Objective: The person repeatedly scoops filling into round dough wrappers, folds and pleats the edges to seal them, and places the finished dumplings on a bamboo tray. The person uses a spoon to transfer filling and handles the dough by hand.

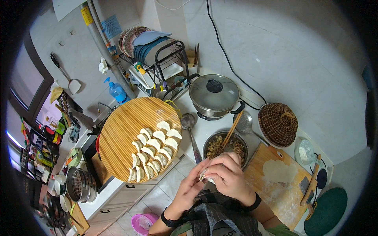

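Observation:
Between my left hand (190, 188) and my right hand (226, 174), the fingers of both press on a small white dough dumpling (203, 177), mostly covered by them. Just beyond lies a steel bowl (247, 141) of minced filling (215, 147) with wooden chopsticks (233, 128) standing in it. Several folded dumplings (154, 143) sit in rows on the right part of a round slatted tray (124, 126) at the left. On the floured wooden board (265, 188) at the right are a flat dough sheet (279, 171), a scraper (304, 185) and a rolling pin (310, 184).
A lidded pot (214, 94), a ladle (192, 138) and a skimmer (244, 122) stand or lie behind the bowl. At the right are a woven lid (278, 124) and a flour container (304, 152). A dish rack (172, 56) stands at the back; a pink bin (143, 222) is below.

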{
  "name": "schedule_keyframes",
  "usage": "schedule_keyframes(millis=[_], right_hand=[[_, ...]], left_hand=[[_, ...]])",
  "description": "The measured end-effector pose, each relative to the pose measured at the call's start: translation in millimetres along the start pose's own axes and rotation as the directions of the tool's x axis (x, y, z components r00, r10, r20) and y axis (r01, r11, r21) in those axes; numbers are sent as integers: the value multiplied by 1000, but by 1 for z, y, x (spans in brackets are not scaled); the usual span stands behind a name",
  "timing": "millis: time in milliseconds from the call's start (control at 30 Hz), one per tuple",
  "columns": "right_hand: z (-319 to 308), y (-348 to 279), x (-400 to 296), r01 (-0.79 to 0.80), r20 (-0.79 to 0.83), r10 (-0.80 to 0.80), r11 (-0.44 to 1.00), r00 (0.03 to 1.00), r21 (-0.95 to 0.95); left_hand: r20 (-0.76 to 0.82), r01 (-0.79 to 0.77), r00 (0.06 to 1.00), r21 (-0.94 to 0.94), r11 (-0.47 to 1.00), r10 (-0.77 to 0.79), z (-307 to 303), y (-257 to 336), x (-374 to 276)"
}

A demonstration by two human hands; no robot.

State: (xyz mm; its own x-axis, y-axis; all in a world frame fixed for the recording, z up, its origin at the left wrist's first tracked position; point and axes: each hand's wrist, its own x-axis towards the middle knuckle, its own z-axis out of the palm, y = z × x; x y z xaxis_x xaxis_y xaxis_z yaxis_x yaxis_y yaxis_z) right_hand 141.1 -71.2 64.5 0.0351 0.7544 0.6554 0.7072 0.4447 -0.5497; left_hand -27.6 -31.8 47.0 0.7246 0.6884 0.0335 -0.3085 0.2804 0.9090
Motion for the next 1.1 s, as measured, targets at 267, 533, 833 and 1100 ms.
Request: schedule_keyframes(millis=[267, 533, 833, 1100], right_hand=[[10, -8, -6, -145, -42, 144, 989, 989, -17], [9, -4, -10, -120, 24, 118, 989, 993, 92], [-4, -5, -4, -83, 93, 81, 996, 992, 16], [1, -5, -13, -44, -10, 44, 999, 999, -22]], left_hand=[[-37, 78, 995, -259, 963, -91, -3, -17, 7], [-92, 80, 988, -381, 921, -123, -4, -19, 7], [-49, 162, 978, -426, 890, -201, -8, -19, 3], [108, 193, 981, -536, 822, -160, -4, -17, 3]])
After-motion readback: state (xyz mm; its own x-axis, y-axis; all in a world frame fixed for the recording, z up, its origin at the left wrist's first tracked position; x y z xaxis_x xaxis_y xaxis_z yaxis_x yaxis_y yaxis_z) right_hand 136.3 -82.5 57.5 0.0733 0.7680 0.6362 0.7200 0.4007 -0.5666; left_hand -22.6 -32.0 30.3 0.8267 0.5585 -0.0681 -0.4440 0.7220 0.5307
